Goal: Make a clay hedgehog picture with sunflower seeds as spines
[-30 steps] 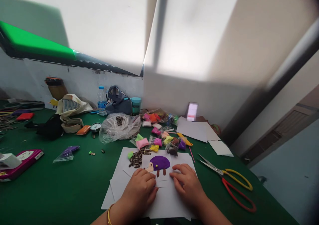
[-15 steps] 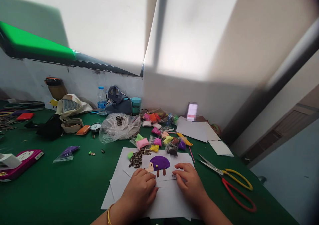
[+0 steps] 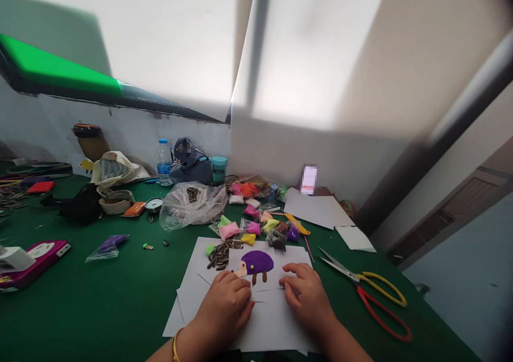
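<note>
A white card point(image 3: 236, 254) bears a flat purple hedgehog figure point(image 3: 257, 262) with a pale face and brown legs. It lies on larger white sheets point(image 3: 272, 330). My left hand point(image 3: 228, 303) rests at the card's lower left, fingers curled, with what lies under them hidden. At the card's right edge my right hand point(image 3: 304, 292) has its fingers bent and apart, with nothing visible held in them. Striped seeds point(image 3: 221, 255) lie in a pile at the card's upper left, beside a small green lump point(image 3: 209, 250).
Large scissors point(image 3: 358, 278) with red and yellow handles lie open at the right. Bags of coloured clay point(image 3: 252, 227) stand behind the sheets, near a plastic bag point(image 3: 192, 207). A magenta box point(image 3: 40, 263) is at the left.
My right hand has shifted very slightly to the right, away from the card. My left hand has stayed in place.
</note>
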The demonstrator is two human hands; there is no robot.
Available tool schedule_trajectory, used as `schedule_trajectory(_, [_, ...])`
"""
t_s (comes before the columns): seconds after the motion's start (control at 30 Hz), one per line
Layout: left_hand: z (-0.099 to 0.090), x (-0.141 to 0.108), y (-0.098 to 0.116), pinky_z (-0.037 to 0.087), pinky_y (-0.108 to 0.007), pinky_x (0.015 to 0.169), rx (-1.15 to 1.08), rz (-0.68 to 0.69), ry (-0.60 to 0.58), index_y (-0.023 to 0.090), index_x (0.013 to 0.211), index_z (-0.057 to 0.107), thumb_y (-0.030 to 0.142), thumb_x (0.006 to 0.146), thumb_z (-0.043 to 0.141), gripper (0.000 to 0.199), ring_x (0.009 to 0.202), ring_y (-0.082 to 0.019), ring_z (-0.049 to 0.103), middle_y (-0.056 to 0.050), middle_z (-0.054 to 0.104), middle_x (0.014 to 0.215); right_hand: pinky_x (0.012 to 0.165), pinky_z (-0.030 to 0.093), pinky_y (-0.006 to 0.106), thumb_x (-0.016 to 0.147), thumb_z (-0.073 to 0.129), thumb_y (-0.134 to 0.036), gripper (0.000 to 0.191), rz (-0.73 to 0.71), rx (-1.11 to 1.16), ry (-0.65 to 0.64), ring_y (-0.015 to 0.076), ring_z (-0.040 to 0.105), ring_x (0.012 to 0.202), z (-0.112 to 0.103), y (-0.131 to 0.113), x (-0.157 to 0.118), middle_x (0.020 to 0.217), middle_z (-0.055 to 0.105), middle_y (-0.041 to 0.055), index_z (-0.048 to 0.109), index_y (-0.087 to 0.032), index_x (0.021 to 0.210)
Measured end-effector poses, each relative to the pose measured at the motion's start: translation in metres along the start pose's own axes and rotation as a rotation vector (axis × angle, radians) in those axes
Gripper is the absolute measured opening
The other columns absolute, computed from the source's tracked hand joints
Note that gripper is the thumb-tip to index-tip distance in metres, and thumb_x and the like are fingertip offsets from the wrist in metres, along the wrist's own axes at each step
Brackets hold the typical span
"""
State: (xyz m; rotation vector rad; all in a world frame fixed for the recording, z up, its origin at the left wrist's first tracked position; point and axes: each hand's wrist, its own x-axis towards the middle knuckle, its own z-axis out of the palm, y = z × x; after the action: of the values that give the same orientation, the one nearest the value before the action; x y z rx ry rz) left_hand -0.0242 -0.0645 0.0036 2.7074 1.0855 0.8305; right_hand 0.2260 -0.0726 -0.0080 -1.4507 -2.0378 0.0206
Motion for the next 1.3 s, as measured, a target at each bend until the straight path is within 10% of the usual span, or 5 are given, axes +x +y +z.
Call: schedule_trajectory(1.3, [0.0, 0.001, 0.0, 0.044, -0.041, 0.084, 0.016, 0.018, 0.025, 0.021, 0.082, 0.064, 0.014, 0.082, 0.059, 0.008, 0.084, -0.021, 0.061, -0.002, 0.071, 0.092, 0.088, 0.049, 0.041, 0.082, 0.05, -0.015, 0.027, 0.056, 0.012, -0.047, 0.0265, 0.061, 0.105, -0.002, 0.003, 0.003, 0.112, 0.069, 0.007, 0.075, -0.026, 0.082])
